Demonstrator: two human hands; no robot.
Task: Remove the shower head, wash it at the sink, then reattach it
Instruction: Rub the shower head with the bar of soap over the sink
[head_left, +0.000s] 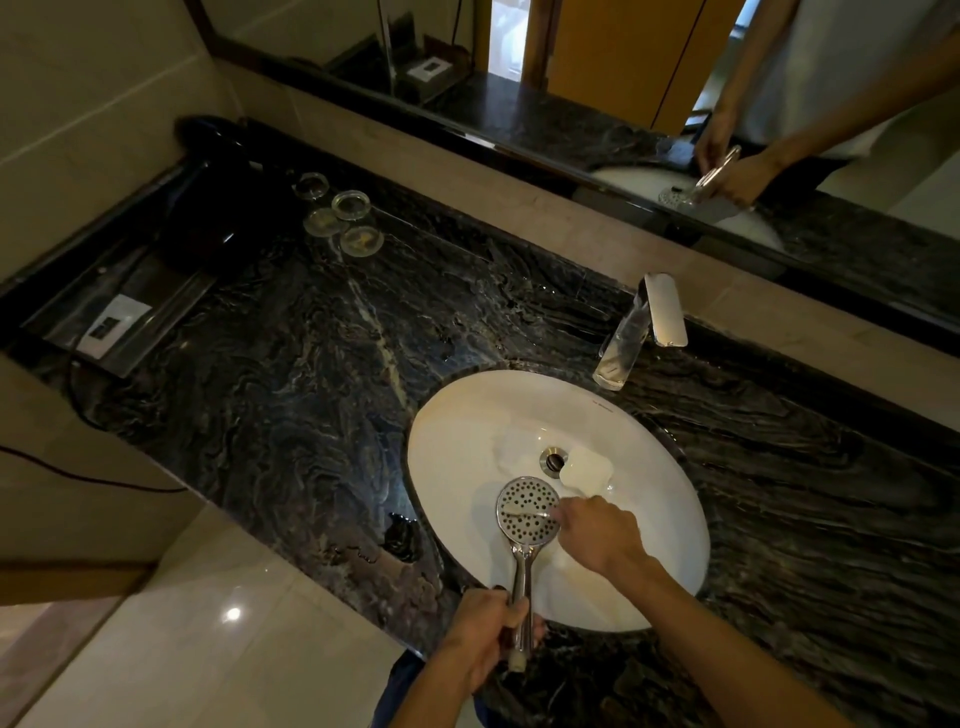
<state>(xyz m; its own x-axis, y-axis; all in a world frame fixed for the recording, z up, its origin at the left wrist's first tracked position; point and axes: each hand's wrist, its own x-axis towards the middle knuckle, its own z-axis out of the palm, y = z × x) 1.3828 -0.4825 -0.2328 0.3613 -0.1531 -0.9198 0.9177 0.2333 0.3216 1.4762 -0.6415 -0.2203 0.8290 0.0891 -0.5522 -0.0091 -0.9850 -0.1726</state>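
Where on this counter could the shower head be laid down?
The widest bare patch is the dark marble countertop between the sink and the glass dishes. Marble right of the faucet is also free. The back-left corner is crowded by a black appliance and a tray.

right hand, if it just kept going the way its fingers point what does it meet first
The right hand points left, its fingertips already at the face of the shower head, which the left hand holds by the handle over the sink. It would press on that face first; whether it already touches is unclear.
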